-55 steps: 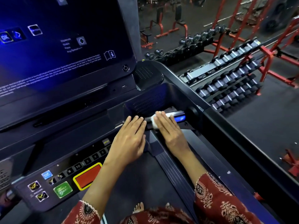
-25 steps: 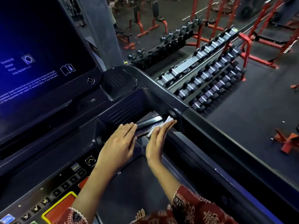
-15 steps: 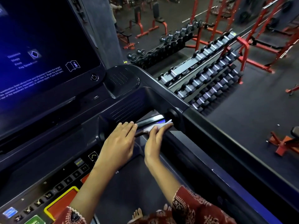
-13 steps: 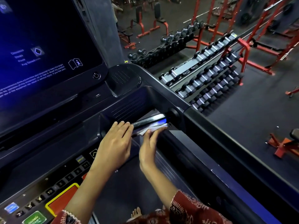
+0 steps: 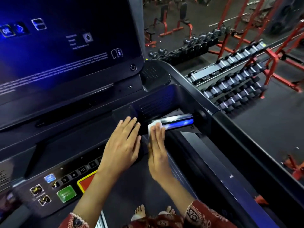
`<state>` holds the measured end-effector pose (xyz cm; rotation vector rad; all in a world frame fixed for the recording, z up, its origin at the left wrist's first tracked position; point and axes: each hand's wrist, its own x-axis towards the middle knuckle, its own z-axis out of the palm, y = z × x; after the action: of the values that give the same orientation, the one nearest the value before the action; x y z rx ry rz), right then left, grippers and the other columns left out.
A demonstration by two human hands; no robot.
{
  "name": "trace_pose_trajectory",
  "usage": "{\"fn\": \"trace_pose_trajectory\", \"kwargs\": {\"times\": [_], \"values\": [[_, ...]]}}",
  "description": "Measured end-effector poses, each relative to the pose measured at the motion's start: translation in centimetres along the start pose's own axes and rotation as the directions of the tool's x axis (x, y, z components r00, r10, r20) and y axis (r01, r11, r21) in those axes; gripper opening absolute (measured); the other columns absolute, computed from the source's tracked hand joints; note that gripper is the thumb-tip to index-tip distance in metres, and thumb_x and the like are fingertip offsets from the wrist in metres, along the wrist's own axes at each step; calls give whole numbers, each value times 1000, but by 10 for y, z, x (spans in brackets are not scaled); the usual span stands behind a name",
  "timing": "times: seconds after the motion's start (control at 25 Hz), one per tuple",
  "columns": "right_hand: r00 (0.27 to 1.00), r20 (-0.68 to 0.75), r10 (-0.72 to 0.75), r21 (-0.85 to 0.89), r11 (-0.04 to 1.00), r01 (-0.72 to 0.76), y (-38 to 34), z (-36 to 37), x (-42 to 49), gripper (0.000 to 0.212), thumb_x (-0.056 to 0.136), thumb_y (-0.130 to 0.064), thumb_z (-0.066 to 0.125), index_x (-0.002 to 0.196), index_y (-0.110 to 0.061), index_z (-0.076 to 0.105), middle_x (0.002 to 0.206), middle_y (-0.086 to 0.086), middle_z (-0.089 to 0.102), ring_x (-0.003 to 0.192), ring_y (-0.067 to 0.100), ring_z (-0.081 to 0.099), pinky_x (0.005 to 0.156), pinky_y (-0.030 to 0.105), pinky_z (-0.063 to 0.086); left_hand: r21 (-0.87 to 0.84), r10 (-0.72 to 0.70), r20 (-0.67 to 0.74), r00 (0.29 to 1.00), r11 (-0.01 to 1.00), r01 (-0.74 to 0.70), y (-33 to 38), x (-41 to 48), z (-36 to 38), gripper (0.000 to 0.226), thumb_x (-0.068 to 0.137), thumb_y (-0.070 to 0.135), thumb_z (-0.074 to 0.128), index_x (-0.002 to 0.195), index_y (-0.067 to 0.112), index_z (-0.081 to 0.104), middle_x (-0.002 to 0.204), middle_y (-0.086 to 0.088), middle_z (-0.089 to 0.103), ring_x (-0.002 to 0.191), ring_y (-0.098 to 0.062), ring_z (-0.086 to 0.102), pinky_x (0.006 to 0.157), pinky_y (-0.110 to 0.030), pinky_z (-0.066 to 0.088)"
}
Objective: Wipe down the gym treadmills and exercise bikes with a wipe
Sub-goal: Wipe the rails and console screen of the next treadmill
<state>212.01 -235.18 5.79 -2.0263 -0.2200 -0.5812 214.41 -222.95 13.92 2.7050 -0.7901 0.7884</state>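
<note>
- The treadmill [image 5: 164,96] is filling the left and centre of the frame. It is a dark, matte plastic console with rounded corners, a dotted speaker patch and a ribbed recess just above the hands.
- Its screen [image 5: 65,46] is glowing blue across the upper left, glossy and flat. More of it is showing than half a second ago, with an OK icon now in at the far left edge.
- The dumbbell rack [image 5: 230,83] is running diagonally through the upper right, red steel tubing carrying rows of black-ended dumbbells with shiny handles.
- The side rail [image 5: 238,153] is sloping down toward the lower right, smooth and dark.
- The left hand [image 5: 123,145] is lying flat on the console ledge at centre, fingers straight and close together and holding nothing, in the same spot as before.
- The right hand [image 5: 158,150] is sitting just right of it, fingers straight and together, pressing the wipe down rather than gripping it.
- The bar [image 5: 177,120] is lying across the recess right of centre. It is a short, glossy cylinder reflecting blue light.
- The red button [image 5: 87,181] is sitting at lower left with a yellow border, partly hidden by the left forearm. The green button [image 5: 66,193] is sitting just left of it, square and blurred.
- The wipe [image 5: 153,126] is showing as a small, white, soft fold under the right fingertips, draped over the bar's left end. Half a second ago it was sitting nearer the bar's middle, and a second ago at its right end.
</note>
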Motion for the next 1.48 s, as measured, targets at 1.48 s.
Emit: {"fn": "trace_pose_trajectory", "kwargs": {"times": [1.48], "values": [[975,-173,140,-261,948,-183,69,-87,50,54,106,-36,18,141,-2,43,149,14,38,144,24,23,119,40,17,-93,16,122,992,996,-4,48,55,49,39,69,9,80,104,-3,69,103,-17,69,92,-31,68,87,-47,51]]}}
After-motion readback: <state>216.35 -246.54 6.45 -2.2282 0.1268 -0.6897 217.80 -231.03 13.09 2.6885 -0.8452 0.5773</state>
